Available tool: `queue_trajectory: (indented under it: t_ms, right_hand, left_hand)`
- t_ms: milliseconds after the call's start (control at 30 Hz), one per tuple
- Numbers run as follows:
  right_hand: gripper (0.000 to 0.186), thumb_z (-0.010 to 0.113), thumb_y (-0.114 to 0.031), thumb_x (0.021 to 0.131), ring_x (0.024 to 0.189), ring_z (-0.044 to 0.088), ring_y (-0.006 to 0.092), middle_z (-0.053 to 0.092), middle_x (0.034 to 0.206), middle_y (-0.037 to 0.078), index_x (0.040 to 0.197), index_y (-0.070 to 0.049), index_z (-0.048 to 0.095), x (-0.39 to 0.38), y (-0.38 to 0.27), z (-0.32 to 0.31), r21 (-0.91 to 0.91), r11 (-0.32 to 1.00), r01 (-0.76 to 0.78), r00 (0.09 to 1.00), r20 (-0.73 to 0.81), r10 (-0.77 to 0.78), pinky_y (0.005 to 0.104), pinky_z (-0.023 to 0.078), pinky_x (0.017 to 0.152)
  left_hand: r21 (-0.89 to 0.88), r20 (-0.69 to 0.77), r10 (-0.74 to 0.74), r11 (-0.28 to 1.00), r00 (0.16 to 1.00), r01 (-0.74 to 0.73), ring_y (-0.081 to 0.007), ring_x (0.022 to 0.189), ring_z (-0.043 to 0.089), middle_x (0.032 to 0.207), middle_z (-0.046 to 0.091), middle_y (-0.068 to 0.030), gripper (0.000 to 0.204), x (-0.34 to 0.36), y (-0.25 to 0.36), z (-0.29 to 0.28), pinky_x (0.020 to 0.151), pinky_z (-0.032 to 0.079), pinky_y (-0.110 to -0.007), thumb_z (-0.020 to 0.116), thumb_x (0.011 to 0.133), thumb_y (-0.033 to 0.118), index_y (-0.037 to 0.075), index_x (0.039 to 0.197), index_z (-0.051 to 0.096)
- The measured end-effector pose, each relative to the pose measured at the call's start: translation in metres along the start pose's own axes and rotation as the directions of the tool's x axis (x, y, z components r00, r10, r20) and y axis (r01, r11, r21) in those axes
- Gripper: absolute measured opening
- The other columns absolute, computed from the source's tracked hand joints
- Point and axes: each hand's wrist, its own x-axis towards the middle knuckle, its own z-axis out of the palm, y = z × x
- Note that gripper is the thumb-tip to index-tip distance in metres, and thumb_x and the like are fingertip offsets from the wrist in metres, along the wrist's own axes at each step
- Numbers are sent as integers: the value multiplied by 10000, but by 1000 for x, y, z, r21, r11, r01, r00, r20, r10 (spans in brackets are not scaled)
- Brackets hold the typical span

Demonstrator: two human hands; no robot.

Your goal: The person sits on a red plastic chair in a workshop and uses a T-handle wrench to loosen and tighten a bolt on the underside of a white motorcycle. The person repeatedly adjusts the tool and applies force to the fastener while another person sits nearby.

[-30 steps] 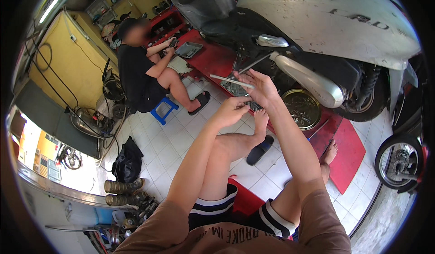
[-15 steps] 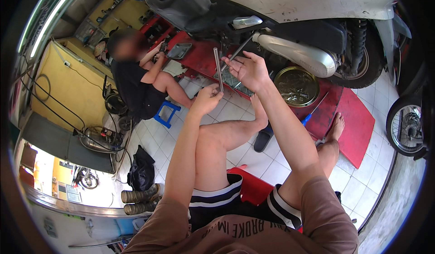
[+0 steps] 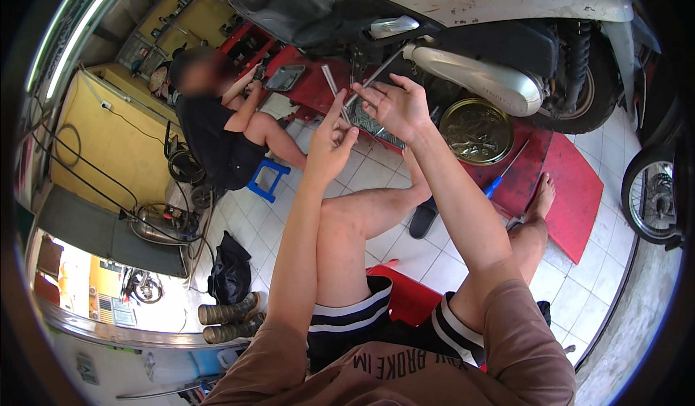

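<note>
My left hand [image 3: 331, 135] holds a short silvery metal rod [image 3: 329, 78], tilted upright, with its index finger raised along it. My right hand [image 3: 394, 110] is palm up beside it, thumb spread and fingers loosely bent, their tips at a longer diagonal bar [image 3: 387, 63] by the scooter's silver side cover [image 3: 470, 80]; contact is unclear. Below my hands a metal grille or tray [image 3: 373, 127] lies on the red platform [image 3: 543, 189]. A round brass-coloured pan [image 3: 474, 131] of small metal parts is right of my right hand, a blue-handled screwdriver [image 3: 494, 185] beside it.
A person [image 3: 217, 123] in black sits by a blue stool [image 3: 269, 180] at left, handling something near a grey tray [image 3: 286, 78]. A black bag [image 3: 228, 268], boots [image 3: 232, 315], hoses and a compressor [image 3: 156, 221] are at lower left. A motorbike wheel [image 3: 651, 196] is at right.
The short rod has left my right palm and is in my left hand, turned from nearly level to tilted upright. My left hand has risen and its index finger has extended.
</note>
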Motion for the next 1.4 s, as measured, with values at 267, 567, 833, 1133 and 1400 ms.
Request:
queue_trajectory:
  t_ms: [267,567,833,1133,1400]
  right_hand:
    - [551,481,-301,867,1160,540,252,540,1208,162,1267,72,410,2,3,-6,9,1000,5,997,-82,-4,337,381,873]
    - [752,469,-294,880,1192,497,275,475,1301,272,1402,155,168,4,-4,-13,-44,998,49,998,35,-48,344,387,909]
    - [711,479,-289,876,1111,528,257,494,1283,277,1369,157,229,1,-4,-11,-37,998,49,997,-51,-51,344,398,892]
    - [279,545,-103,933,693,560,86,642,1082,106,1186,6,506,7,5,-23,-350,934,-65,998,-36,55,227,466,633]
    - [212,512,-76,959,673,543,64,634,1016,95,1146,20,490,11,5,-22,-460,881,-109,994,-35,104,193,499,629]
  left_hand:
    - [262,181,-392,903,902,340,-66,582,480,666,540,-8,467,-5,-42,-7,532,403,-232,599,879,79,-12,1325,495]
    - [46,121,-27,999,992,22,-40,557,398,673,513,37,471,2,-2,9,534,358,-200,575,876,6,60,1340,517]
    - [407,-86,-153,897,984,175,-216,520,554,640,594,-120,272,2,-31,0,525,422,-342,595,863,92,42,1129,621]
    - [387,63,-238,901,969,196,-215,555,540,605,580,-105,242,3,-23,15,564,420,-356,560,919,168,-14,770,619]
    - [295,183,-175,948,967,116,-136,510,478,598,570,-84,150,5,-10,8,532,405,-319,581,892,111,-10,915,668]
